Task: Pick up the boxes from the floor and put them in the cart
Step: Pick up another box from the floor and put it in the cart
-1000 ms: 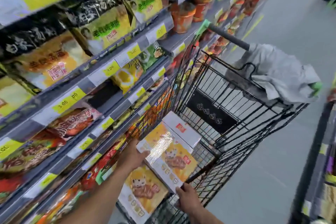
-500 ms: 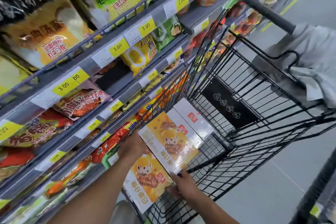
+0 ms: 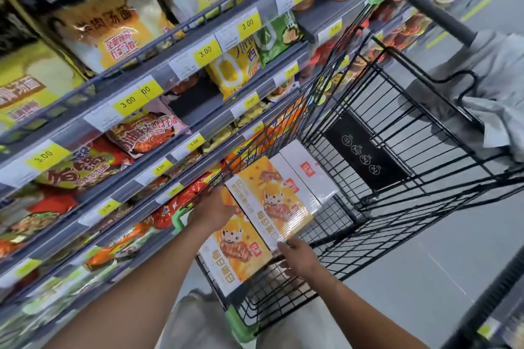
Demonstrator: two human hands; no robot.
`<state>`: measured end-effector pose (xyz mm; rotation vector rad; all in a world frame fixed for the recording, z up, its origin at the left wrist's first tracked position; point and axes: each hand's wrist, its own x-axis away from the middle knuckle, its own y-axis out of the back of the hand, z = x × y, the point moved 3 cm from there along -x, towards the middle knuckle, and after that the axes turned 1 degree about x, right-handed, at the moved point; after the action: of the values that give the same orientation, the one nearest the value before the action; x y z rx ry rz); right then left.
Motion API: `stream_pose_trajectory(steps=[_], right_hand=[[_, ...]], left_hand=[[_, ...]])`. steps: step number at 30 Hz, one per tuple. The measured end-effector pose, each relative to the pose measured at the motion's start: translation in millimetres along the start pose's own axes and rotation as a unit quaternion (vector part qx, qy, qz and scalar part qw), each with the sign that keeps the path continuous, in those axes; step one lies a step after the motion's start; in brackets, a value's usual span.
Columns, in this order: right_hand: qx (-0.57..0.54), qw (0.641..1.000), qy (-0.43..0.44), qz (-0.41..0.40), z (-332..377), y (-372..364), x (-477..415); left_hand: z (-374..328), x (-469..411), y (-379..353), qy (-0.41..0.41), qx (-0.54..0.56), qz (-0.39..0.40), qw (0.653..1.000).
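I hold a flat yellow-and-white box [image 3: 273, 201] with a cartoon print inside the black wire cart [image 3: 402, 207]. My left hand [image 3: 211, 211] grips its left edge and my right hand [image 3: 300, 259] holds its near corner. The box lies tilted over a second matching box [image 3: 235, 252] that leans against the cart's near wall. Both hands are inside the basket, low near its floor.
Shelves [image 3: 136, 133] packed with noodle packets and yellow price tags run close along the cart's left side. A grey cloth [image 3: 493, 88] hangs over the cart's handle [image 3: 433, 13] end. Grey floor [image 3: 411, 297] lies to the right, and another shelf edge [image 3: 493, 317] at the lower right.
The box has gone lower and deeper into the cart, both hands moving with it. My view has tilted down and closer to the basket.
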<state>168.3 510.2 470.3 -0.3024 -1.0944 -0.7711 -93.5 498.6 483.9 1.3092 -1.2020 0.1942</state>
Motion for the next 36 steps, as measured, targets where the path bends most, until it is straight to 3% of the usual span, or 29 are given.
stream_pose_trajectory(steps=[8, 13, 22, 28, 36], right_hand=[[0.13, 0.987, 0.091, -0.027, 16.5, -0.7, 8.2], [0.176, 0.971, 0.156, -0.034, 39.9, -31.3, 35.6], [0.256, 0.934, 0.249, 0.001, 57.3, -151.4, 86.5], [0.352, 0.88, 0.313, 0.057, 37.5, -274.1, 137.0], [0.469, 0.749, 0.419, 0.211, -12.5, -495.7, 231.4]], left_hand=[[26.7, 47.3, 6.0, -0.078, 0.02, -0.006, 0.997], [65.8, 84.4, 10.6, -0.099, 0.048, -0.058, 0.992], [217.8, 176.3, -1.1, -0.05, 0.169, -0.139, 0.975], [360.9, 259.0, -39.5, 0.017, 0.201, -0.193, 0.96], [552.5, 403.9, -121.3, 0.169, 0.293, -0.273, 0.901]])
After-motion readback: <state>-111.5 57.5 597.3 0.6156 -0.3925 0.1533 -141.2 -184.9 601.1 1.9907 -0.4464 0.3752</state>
